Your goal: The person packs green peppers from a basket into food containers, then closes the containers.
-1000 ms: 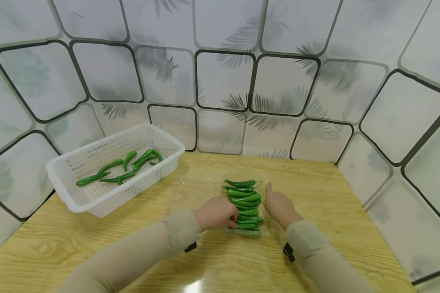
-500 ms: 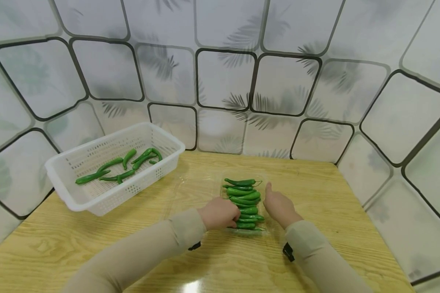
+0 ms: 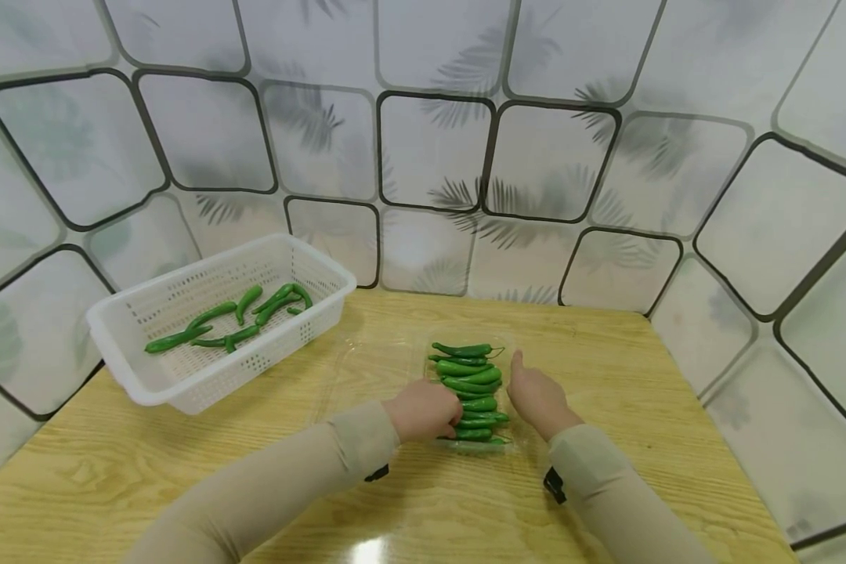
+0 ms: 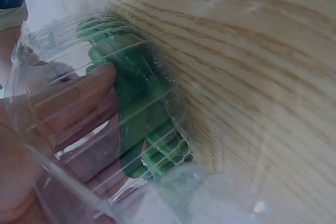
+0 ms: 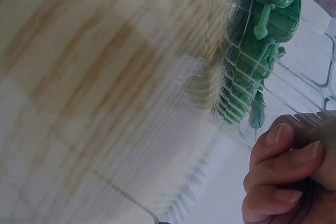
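Green chili peppers (image 3: pixel 468 370) lie crosswise in a row in a clear plastic clamshell box (image 3: pixel 505 338) on the table. My left hand (image 3: pixel 423 410) reaches over the box's left side, and its thumb and finger pinch the end of a green chili pepper (image 3: pixel 475 421) near the front. Through the ribbed clear wall in the left wrist view, a fingertip (image 4: pixel 107 72) meets the peppers. At the box's right wall is my right hand (image 3: pixel 536 397), thumb pointing away. Its other fingers (image 5: pixel 278 171) curl loosely outside the box in the right wrist view, gripping nothing visible.
A white perforated basket (image 3: pixel 183 392) with several more green chili peppers (image 3: pixel 215 315) stands at the back left. The clear lid (image 3: pixel 374 364) lies open left of the box. Behind the wooden table (image 3: pixel 606 352) rises a patterned wall (image 3: pixel 430 157).
My left hand has shifted slightly right, and the front peppers have moved a little in the box. My right hand stays in place.
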{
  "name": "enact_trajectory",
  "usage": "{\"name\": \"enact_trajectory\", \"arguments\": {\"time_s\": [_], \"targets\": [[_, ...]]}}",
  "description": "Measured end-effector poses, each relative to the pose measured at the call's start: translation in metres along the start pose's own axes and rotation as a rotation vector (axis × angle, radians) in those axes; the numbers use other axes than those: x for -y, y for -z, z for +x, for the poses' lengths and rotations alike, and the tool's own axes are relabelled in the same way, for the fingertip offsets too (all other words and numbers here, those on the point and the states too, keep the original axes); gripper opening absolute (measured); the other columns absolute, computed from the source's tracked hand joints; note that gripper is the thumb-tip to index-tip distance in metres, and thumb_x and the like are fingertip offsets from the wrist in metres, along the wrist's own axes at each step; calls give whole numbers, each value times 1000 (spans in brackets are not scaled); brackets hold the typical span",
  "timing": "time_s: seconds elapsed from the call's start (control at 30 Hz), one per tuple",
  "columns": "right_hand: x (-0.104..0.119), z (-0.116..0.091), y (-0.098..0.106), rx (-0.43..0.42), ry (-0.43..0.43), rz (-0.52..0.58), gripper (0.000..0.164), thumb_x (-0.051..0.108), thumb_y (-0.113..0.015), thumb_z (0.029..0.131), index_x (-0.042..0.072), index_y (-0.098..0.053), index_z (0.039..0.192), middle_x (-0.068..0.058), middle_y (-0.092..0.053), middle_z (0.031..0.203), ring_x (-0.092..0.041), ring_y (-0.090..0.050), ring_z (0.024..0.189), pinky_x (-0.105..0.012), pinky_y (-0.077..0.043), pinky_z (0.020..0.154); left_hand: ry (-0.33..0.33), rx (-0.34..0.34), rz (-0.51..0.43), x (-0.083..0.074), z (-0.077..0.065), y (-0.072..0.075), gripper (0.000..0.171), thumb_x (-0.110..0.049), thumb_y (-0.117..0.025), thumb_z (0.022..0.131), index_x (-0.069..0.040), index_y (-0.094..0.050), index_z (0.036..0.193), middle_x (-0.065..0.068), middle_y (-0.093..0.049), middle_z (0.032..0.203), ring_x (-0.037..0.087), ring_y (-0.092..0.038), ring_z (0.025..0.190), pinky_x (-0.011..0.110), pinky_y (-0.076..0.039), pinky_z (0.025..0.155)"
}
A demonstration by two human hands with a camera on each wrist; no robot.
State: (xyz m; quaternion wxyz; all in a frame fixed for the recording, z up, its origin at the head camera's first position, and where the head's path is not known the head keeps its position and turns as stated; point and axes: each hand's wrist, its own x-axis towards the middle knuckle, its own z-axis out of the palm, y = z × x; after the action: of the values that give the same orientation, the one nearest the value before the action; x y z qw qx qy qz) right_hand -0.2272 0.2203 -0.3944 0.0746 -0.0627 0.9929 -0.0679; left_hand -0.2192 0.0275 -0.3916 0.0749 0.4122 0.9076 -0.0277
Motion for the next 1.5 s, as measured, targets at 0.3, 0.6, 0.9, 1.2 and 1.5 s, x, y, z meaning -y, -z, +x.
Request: {"name": "enact_trajectory", "arguments": {"time_s": [0.3, 0.6, 0.9, 1.2, 1.5], "targets": [[3, 0, 0, -18, 9, 0, 57, 8, -47, 97, -12, -18, 142, -2, -42, 45, -9, -21, 38, -24, -19, 39, -22, -22, -64, 4, -4, -2, 13, -31, -69, 84, -22, -67, 74, -13, -58, 68, 2, -50, 58, 23, -43, 60], [6, -2, -3, -56, 31, -48, 56, 9, -48, 97, -13, -21, 141, -2, -41, 43, -8, -22, 38, -23, -19, 38, -63, -65, -127, 8, -10, -6, 6, -28, -70, 84, -22, -70, 82, -12, -59, 75, 1, -53, 66, 23, -44, 64], [8, -2, -1, -31, 15, -49, 57, 4, -44, 95, -13, -16, 142, -1, -41, 44, -9, -22, 38, -24, -18, 39, -146, -143, -304, 16, -11, -8, 10, -26, -66, 87, -17, -71, 87, -10, -59, 79, 0, -52, 70, 13, -43, 63], [8, -2, 2, -20, 2, -66, 57, -5, -41, 91, -13, -16, 142, -2, -43, 45, -9, -24, 39, -24, -19, 39, -160, -292, -424, 38, -37, 12, 14, -22, -60, 92, -11, -69, 96, -4, -59, 91, 8, -55, 81, 21, -47, 71], [6, -1, 2, -2, -25, -18, 61, 7, -46, 96, -11, -12, 144, -3, -45, 47, -10, -27, 39, -25, -21, 39, -16, -512, -554, 92, -96, 55, 11, -16, -60, 92, -9, -68, 94, -2, -62, 91, 12, -58, 84, 31, -49, 73]]}}
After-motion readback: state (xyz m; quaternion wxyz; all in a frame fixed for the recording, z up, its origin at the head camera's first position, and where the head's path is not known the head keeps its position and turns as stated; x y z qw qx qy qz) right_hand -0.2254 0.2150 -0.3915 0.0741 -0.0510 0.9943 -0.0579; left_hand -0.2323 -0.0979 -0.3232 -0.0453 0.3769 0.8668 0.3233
